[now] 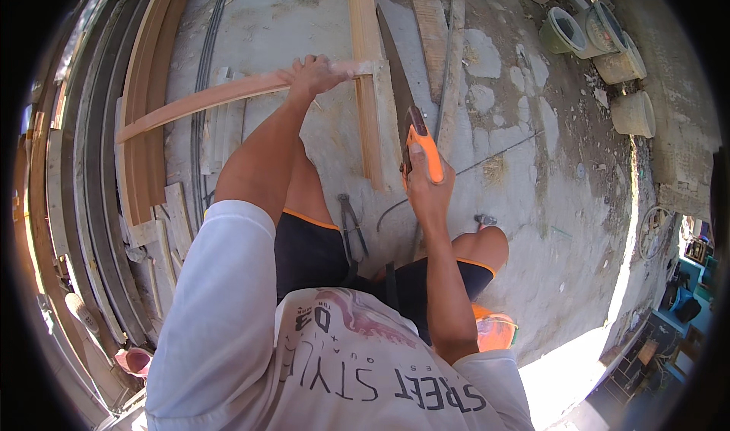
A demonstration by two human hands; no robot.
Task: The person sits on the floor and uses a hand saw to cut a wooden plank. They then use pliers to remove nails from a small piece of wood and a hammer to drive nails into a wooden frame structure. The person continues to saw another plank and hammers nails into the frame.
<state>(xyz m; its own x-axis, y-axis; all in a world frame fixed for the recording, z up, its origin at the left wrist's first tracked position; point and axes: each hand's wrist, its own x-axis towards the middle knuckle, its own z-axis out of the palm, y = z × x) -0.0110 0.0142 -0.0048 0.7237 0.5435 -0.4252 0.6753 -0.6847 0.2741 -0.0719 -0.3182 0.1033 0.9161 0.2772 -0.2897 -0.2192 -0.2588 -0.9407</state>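
A hand saw with an orange handle point(432, 155) is gripped in my right hand point(430, 187), its dark blade point(394, 58) pointing away from me. My left hand point(310, 75) presses on a long reddish wooden plank point(220, 95), fingers over its far edge near the right end. That end crosses a lighter wooden beam point(363, 28) running away from me. Just left of the saw blade, a short pale wood piece point(385, 104) adjoins the plank's end. Whether the blade touches the wood I cannot tell.
On the concrete floor lie pincers point(351, 224) and a hammer point(485, 220). Loose boards point(427, 31) extend beyond the saw. Stacked timber point(99, 149) lines the left side. Several buckets point(561, 31) stand at the far right. An orange bucket point(496, 330) sits by my right elbow.
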